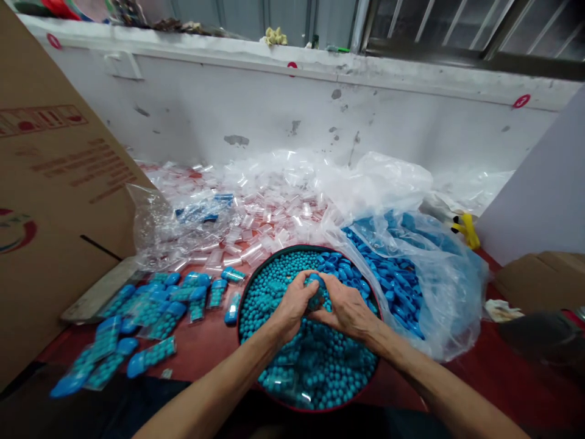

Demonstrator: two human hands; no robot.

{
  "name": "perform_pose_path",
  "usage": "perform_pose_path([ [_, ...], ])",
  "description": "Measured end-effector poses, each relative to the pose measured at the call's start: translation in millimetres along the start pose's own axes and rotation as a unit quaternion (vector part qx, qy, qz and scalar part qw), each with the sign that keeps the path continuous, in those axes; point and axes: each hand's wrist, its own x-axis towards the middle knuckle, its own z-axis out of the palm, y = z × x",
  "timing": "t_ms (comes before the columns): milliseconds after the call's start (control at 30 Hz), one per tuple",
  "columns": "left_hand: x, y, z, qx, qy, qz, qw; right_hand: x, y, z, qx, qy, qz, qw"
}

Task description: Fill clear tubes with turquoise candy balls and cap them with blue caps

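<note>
Over a round tub [240, 317] of small turquoise balls [333, 372], my two hands meet. My left hand [292, 305] is closed round a small clear container [314, 294] filled with balls. My right hand [347, 308] grips the same container from the other side, its fingers near the blue top. The fingers partly cover it, so I cannot tell whether the cap is fully seated. Loose blue caps [342, 271] lie on the balls at the tub's far right. Clear empty containers [292, 381] rest in the tub's near part.
Filled, blue-capped containers [148, 308] lie left of the tub on the red table [201, 350]. Behind it spread many clear tubes [260, 231]. A plastic bag [450, 280] of blue caps [397, 286] sits right. A cardboard box [59, 183] stands left; yellow-handled snips [468, 230] lie far right.
</note>
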Motion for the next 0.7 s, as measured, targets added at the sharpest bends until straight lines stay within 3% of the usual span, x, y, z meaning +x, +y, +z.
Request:
perform_pose_path([
  [233,-5.8,-3.0,8.3,-0.018,0.032,0.038,0.999,1.5,-1.0,6.8,0.031,0.076,-0.056,0.995],
  [333,-4.2,-5.4,9.9,0.022,0.06,0.077,0.995,1.8,-0.9,10.0,0.033,0.088,-0.062,0.994],
  [467,-0.7,-10.0,4.1,0.092,0.077,0.115,0.986,3.7,0.8,5.2,0.057,0.053,-0.039,0.996],
  [600,-1.8,-11.4,-1.0,0.037,0.023,0.085,0.995,5.3,3.5,-4.3,0.142,-0.015,-0.007,0.99],
  [700,-4.1,-9.1,-0.5,-0.004,0.0,0.074,0.997,3.1,5.3,-3.3,0.181,-0.012,0.028,0.983],
])
